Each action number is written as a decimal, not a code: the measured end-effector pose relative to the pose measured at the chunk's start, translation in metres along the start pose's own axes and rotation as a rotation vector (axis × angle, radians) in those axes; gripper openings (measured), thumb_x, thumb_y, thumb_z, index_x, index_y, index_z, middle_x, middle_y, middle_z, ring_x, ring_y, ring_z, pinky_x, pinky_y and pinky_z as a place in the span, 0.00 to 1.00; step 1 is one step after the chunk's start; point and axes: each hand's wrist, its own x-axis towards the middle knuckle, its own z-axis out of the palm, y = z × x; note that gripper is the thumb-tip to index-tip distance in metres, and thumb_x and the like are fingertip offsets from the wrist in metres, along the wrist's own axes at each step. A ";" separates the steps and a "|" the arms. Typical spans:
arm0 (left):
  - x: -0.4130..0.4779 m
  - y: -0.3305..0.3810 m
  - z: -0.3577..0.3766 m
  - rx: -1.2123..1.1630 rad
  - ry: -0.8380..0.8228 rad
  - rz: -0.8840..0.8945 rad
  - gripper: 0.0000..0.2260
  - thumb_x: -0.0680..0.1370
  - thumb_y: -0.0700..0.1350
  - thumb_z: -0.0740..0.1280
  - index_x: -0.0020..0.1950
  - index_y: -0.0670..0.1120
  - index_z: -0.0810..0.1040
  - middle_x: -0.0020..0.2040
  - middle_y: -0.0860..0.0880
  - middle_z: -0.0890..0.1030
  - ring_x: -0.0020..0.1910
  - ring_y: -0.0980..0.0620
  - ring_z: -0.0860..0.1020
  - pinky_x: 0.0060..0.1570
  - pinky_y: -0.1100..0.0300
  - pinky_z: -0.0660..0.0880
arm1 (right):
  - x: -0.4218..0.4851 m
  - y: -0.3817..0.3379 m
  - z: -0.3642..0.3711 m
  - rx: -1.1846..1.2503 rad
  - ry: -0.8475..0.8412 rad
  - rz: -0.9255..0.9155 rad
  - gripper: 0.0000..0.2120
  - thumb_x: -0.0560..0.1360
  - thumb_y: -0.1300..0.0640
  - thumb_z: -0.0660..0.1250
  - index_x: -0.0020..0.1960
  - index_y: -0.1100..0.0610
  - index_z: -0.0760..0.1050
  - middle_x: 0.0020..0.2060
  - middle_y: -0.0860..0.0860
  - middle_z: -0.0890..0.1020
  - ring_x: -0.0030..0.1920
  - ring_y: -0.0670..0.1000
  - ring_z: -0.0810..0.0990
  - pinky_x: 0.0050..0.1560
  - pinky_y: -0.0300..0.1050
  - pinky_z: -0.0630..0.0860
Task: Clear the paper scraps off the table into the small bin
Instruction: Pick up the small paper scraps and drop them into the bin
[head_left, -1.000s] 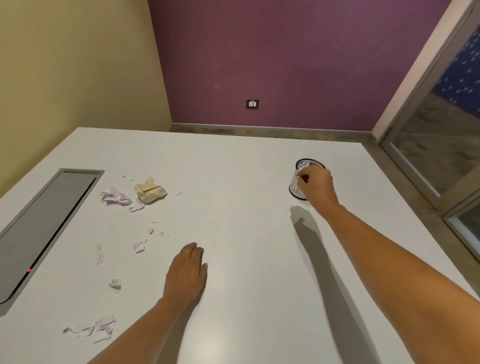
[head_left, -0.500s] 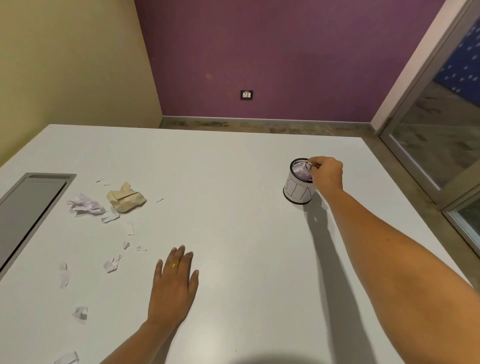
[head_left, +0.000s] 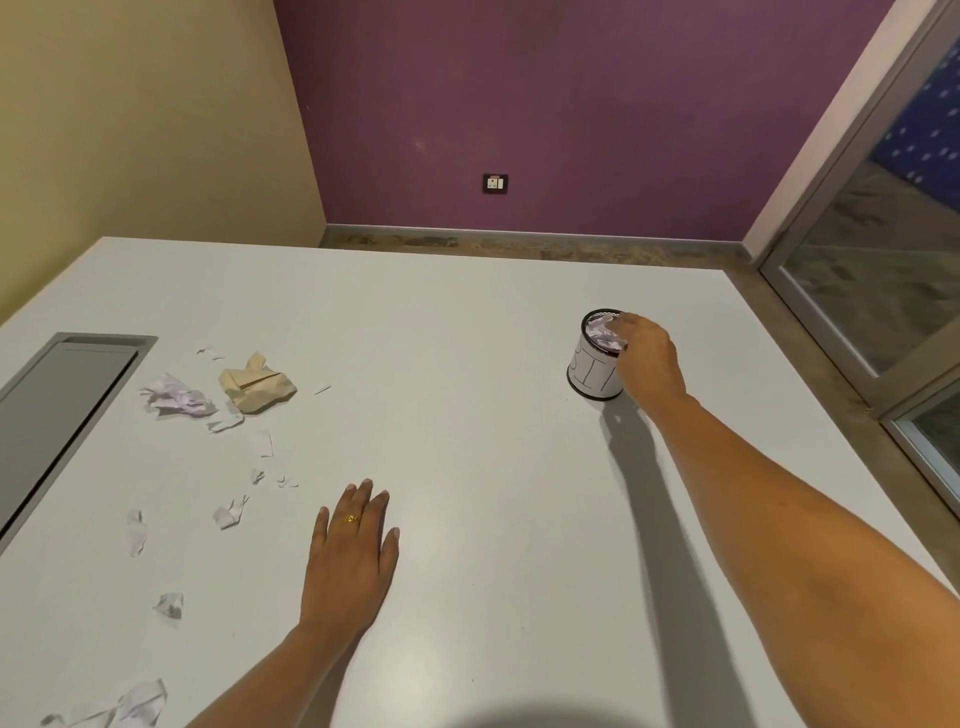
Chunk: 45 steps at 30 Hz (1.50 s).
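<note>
The right hand (head_left: 645, 358) is reaching over the small white cylindrical bin with a black rim (head_left: 592, 371), which is standing upright on the far right part of the white counter (head_left: 467, 364). Its fingers are curling down onto the crumpled pale lilac paper (head_left: 602, 335) that is sitting in the bin's mouth, touching it; whether they are pinching it I cannot tell.

The left hand (head_left: 350, 551) is lying flat on the counter, palm down, fingers spread slightly, holding nothing and wearing a gold ring (head_left: 351, 518).

The remaining scraps are all lying to the left of that hand, well apart from the bin. A crumpled beige paper wad (head_left: 257, 384) is sitting beside a crumpled lilac paper ball (head_left: 176, 397), near a grey recessed panel (head_left: 57, 410) at the counter's left edge. Small torn white paper bits (head_left: 228, 514) are trailing from there toward the near edge, just left of the left hand, ending in a larger torn lilac scrap (head_left: 137, 701) at the bottom left.
</note>
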 end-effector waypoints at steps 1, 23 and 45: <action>-0.001 0.000 0.000 0.000 0.000 0.002 0.34 0.73 0.57 0.39 0.69 0.44 0.69 0.73 0.45 0.67 0.74 0.46 0.62 0.72 0.46 0.56 | -0.007 -0.001 0.001 0.006 0.000 -0.035 0.26 0.71 0.76 0.53 0.63 0.60 0.75 0.66 0.56 0.74 0.67 0.57 0.71 0.67 0.43 0.66; -0.086 -0.042 -0.037 -0.052 0.169 -0.154 0.14 0.79 0.46 0.59 0.64 0.48 0.72 0.69 0.51 0.71 0.73 0.54 0.62 0.73 0.44 0.41 | -0.237 -0.066 0.099 -0.066 -0.385 -0.332 0.17 0.78 0.66 0.56 0.65 0.58 0.72 0.67 0.50 0.74 0.68 0.49 0.70 0.67 0.41 0.68; -0.184 -0.188 -0.062 -0.231 0.394 -0.764 0.16 0.80 0.46 0.58 0.66 0.42 0.71 0.72 0.43 0.66 0.74 0.46 0.60 0.71 0.37 0.46 | -0.354 -0.232 0.163 -0.060 -0.901 -0.707 0.25 0.77 0.63 0.61 0.73 0.57 0.61 0.72 0.57 0.62 0.70 0.58 0.63 0.69 0.51 0.65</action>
